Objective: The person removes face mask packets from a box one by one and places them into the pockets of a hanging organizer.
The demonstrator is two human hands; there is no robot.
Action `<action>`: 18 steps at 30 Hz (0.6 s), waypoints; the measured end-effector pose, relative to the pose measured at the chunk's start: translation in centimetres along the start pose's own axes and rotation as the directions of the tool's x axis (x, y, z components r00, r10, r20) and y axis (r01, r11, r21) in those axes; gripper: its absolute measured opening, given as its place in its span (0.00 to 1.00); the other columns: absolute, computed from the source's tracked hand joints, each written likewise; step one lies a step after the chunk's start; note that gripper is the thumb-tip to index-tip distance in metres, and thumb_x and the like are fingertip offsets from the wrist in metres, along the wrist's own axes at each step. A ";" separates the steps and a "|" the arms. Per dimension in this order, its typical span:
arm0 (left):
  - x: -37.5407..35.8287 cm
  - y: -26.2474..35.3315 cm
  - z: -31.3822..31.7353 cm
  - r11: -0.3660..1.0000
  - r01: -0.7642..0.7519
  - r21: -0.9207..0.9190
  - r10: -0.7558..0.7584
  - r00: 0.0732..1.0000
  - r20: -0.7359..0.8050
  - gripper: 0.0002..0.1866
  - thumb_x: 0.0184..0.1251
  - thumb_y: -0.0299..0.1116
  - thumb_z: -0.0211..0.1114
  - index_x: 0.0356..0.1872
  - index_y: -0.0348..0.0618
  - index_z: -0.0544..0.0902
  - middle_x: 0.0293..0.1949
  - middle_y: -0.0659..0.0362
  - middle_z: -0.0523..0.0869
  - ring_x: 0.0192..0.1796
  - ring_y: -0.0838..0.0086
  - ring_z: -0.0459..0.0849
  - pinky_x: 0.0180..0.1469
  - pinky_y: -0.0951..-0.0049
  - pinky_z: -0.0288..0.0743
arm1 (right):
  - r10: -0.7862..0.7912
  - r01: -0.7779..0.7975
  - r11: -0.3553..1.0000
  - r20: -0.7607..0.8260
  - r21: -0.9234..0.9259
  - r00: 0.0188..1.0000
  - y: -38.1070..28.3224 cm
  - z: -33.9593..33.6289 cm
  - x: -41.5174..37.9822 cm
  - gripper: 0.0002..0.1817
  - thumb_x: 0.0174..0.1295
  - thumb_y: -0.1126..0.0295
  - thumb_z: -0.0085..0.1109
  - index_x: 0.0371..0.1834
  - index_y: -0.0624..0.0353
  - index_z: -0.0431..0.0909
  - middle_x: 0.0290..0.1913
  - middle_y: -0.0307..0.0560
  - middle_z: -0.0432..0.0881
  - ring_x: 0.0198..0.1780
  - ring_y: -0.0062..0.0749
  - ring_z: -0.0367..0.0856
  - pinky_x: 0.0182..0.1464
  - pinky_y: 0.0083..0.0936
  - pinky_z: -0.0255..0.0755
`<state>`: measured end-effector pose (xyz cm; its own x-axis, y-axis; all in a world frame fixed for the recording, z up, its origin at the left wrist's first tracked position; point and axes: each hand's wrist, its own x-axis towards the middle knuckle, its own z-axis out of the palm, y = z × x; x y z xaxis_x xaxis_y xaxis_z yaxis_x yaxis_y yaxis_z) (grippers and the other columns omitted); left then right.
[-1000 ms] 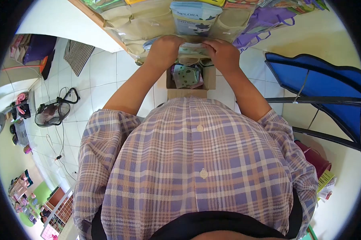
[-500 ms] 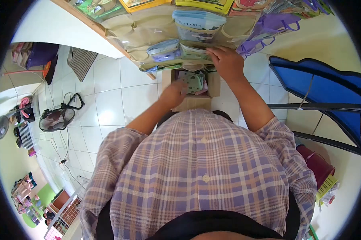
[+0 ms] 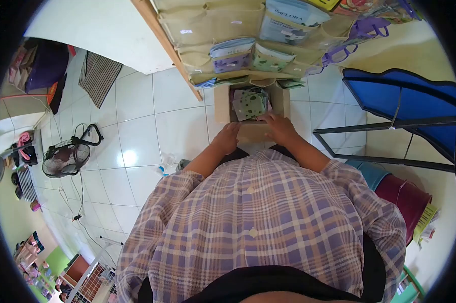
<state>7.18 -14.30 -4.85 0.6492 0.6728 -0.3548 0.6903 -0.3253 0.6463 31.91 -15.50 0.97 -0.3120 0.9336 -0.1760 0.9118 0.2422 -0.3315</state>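
Observation:
A cardboard box (image 3: 221, 105) stands on the floor in front of me. Inside it lie several flat packets, the top one a pale green packet (image 3: 250, 104) with dark spots. My left hand (image 3: 227, 137) is at the near left corner of the box, its fingers curled against the rim. At the near right corner, my right hand (image 3: 280, 129) has its fingers over the rim and its thumb on the near side. The box's front flap (image 3: 253, 133) hangs between the hands. Neither hand holds a packet that I can see.
A beige hanging pocket organizer (image 3: 187, 25) above the box holds blue sheet mask packets (image 3: 291, 22) and green packets (image 3: 271, 58). A black-framed blue panel (image 3: 415, 101) stands right, near a maroon bucket (image 3: 402, 199). A fan (image 3: 66, 157) and cables lie left on the tiles.
My right hand has come down from the organizer's green packet pocket to the box. My left hand has drawn back from over the packets to the near rim. The view has shifted slightly.

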 end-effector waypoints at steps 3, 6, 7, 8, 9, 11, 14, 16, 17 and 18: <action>0.4 0.3 0.5 0.999 -0.049 -0.004 0.049 0.997 0.053 0.36 0.57 0.30 0.64 0.68 0.38 0.62 0.66 0.47 0.66 0.69 0.52 0.64 0.69 0.60 0.63 | 0.146 -0.122 0.985 0.214 -0.122 0.966 1.6 2.0 -0.9 0.25 0.48 0.66 0.70 0.52 0.49 0.78 0.47 0.46 0.81 0.50 0.43 0.81 0.51 0.42 0.72; -0.7 1.1 -0.2 0.999 -0.026 0.023 0.024 0.994 0.103 0.34 0.57 0.32 0.64 0.66 0.40 0.65 0.65 0.47 0.68 0.66 0.53 0.67 0.66 0.58 0.66 | 0.173 -0.116 0.978 0.352 -0.175 0.920 1.9 2.3 -1.1 0.24 0.48 0.66 0.70 0.52 0.48 0.79 0.49 0.46 0.81 0.51 0.42 0.81 0.51 0.42 0.72; -1.0 2.1 -1.1 0.998 -0.008 0.058 0.002 0.995 0.099 0.32 0.57 0.33 0.65 0.65 0.41 0.68 0.64 0.47 0.68 0.65 0.55 0.69 0.64 0.57 0.68 | 0.126 -0.057 0.980 0.374 -0.190 0.919 2.2 2.3 -1.0 0.22 0.48 0.66 0.69 0.50 0.48 0.81 0.50 0.46 0.81 0.52 0.42 0.81 0.52 0.43 0.72; -1.2 3.0 -2.0 0.999 -0.009 0.050 0.004 0.995 0.098 0.32 0.57 0.33 0.65 0.65 0.41 0.68 0.64 0.47 0.68 0.65 0.55 0.69 0.64 0.57 0.68 | 0.128 -0.056 0.979 0.379 -0.196 0.917 2.6 3.0 -0.8 0.22 0.48 0.66 0.69 0.50 0.48 0.81 0.50 0.46 0.81 0.52 0.42 0.81 0.52 0.43 0.72; -1.6 3.7 -2.8 0.996 0.021 0.089 -0.028 0.996 0.081 0.28 0.58 0.33 0.64 0.61 0.41 0.71 0.61 0.48 0.71 0.62 0.56 0.71 0.62 0.57 0.69 | 0.078 -0.061 0.997 0.393 -0.055 0.916 3.3 5.4 -0.7 0.20 0.49 0.65 0.69 0.48 0.48 0.83 0.49 0.46 0.82 0.50 0.42 0.81 0.53 0.43 0.72; -2.1 3.8 -2.4 0.992 0.060 0.115 -0.068 0.995 0.068 0.24 0.58 0.33 0.63 0.57 0.41 0.74 0.58 0.48 0.74 0.60 0.57 0.72 0.59 0.57 0.71 | 0.022 -0.064 0.994 0.414 0.088 0.910 3.6 6.6 -0.8 0.17 0.51 0.64 0.68 0.46 0.48 0.84 0.49 0.45 0.82 0.49 0.42 0.82 0.54 0.44 0.72; -2.7 2.5 -0.6 0.966 0.047 0.256 -0.077 0.991 0.107 0.19 0.57 0.32 0.61 0.51 0.41 0.77 0.53 0.50 0.79 0.55 0.58 0.75 0.58 0.58 0.71 | -0.093 -0.164 0.947 0.724 0.277 0.684 2.5 6.4 0.3 0.14 0.53 0.64 0.66 0.44 0.47 0.86 0.52 0.48 0.80 0.54 0.46 0.78 0.58 0.42 0.70; -3.5 2.6 -0.4 0.974 0.072 0.215 -0.107 0.982 0.156 0.18 0.58 0.31 0.61 0.50 0.39 0.79 0.48 0.48 0.81 0.58 0.55 0.74 0.56 0.54 0.72 | 0.019 -0.145 0.972 0.554 0.184 0.832 1.7 6.5 1.3 0.19 0.54 0.65 0.65 0.51 0.45 0.83 0.61 0.51 0.74 0.63 0.50 0.69 0.62 0.40 0.66; -4.1 2.8 -0.2 0.974 0.084 0.212 -0.118 0.981 0.156 0.18 0.58 0.31 0.61 0.50 0.39 0.79 0.48 0.48 0.81 0.58 0.55 0.74 0.56 0.54 0.72 | 0.009 -0.138 0.972 0.560 0.189 0.829 1.6 6.6 1.8 0.19 0.54 0.65 0.65 0.51 0.45 0.83 0.61 0.51 0.74 0.63 0.50 0.69 0.62 0.40 0.66; -4.9 3.1 0.0 0.988 0.103 0.116 -0.118 0.985 0.123 0.19 0.58 0.30 0.60 0.52 0.38 0.78 0.50 0.47 0.80 0.59 0.54 0.74 0.58 0.55 0.71 | 0.087 -0.194 0.969 0.525 0.152 0.847 1.0 5.6 2.7 0.23 0.53 0.67 0.65 0.56 0.45 0.80 0.65 0.52 0.70 0.66 0.52 0.65 0.64 0.41 0.64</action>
<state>6.13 -18.60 -1.11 0.5978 0.6196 -0.5087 0.7861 -0.3287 0.5234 30.46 -14.20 -5.00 -0.3246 0.6732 -0.6644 0.9037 0.0134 -0.4279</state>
